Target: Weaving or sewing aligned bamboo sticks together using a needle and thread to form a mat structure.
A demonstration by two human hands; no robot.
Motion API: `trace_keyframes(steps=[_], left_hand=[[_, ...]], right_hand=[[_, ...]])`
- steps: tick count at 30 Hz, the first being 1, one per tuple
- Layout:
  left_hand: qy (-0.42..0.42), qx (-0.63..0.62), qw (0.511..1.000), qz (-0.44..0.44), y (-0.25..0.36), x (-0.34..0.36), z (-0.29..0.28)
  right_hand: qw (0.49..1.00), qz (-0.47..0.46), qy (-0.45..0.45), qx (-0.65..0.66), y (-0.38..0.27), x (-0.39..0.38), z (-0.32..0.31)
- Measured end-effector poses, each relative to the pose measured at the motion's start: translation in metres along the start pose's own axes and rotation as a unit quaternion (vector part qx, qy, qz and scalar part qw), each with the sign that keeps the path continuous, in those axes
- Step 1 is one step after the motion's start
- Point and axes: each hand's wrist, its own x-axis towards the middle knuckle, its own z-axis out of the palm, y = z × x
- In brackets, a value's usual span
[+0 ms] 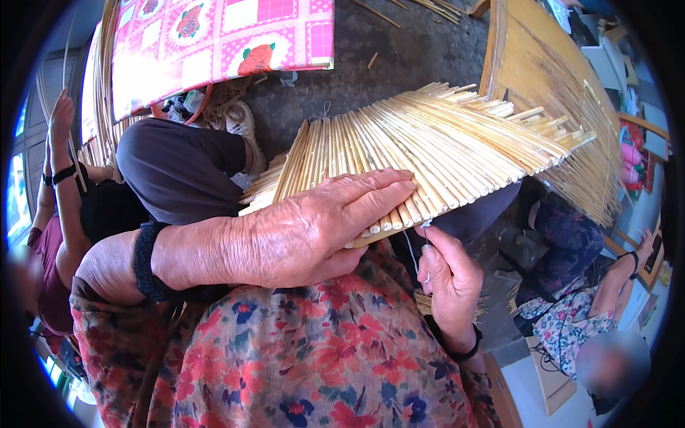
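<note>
A fan-shaped mat of pale straw-coloured stalks (421,135), laid side by side, rests across my lap. My left hand (307,225) lies over its near left part, fingers stretched out flat on the stalks. The left thumb sits lower, by the near edge, where a strip of flat board (371,239) shows under the stalk ends. Just below that edge, my right hand (449,278) is closed in a pinch on a thin white thread (410,250). The thread runs up to the stalk ends; whether a needle is in the fingers is too small to tell.
A table with a pink flowered cloth (221,43) stands at the far left. A wooden board (556,78) with loose thin stalks is at the far right. Loose stalks (374,13) lie on the dark floor. Other people sit at left (64,250) and right (571,321).
</note>
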Motion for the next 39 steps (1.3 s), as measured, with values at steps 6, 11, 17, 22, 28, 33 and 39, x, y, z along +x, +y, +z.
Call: trace_keyframes(steps=[6, 11, 17, 22, 28, 33, 39], left_hand=[[-0.004, 0.001, 1.000, 0.002, 0.000, 0.003, -0.001], [-0.002, 0.017, 1.000, 0.008, 0.001, 0.003, -0.001], [0.016, 0.030, 0.999, 0.017, 0.001, 0.004, 0.000], [0.018, 0.028, 0.999, 0.017, 0.003, 0.005, -0.002], [0.024, 0.031, 0.999, 0.017, 0.004, 0.006, -0.002], [0.025, 0.033, 0.999, 0.024, 0.003, 0.006, 0.000], [0.022, 0.016, 0.999, 0.020, 0.001, 0.005, 0.002]], right_hand=[[0.999, -0.032, 0.032, -0.013, 0.005, -0.002, 0.004], [0.997, -0.059, 0.050, -0.025, 0.005, 0.000, 0.007], [0.996, -0.068, 0.062, -0.023, 0.004, 0.003, 0.009], [0.995, -0.073, 0.062, -0.027, 0.004, 0.004, 0.008], [0.996, -0.063, 0.051, -0.026, 0.001, 0.006, 0.005], [0.997, -0.061, 0.047, -0.028, 0.000, 0.011, 0.006], [0.998, -0.036, 0.056, -0.014, -0.001, 0.012, 0.010]])
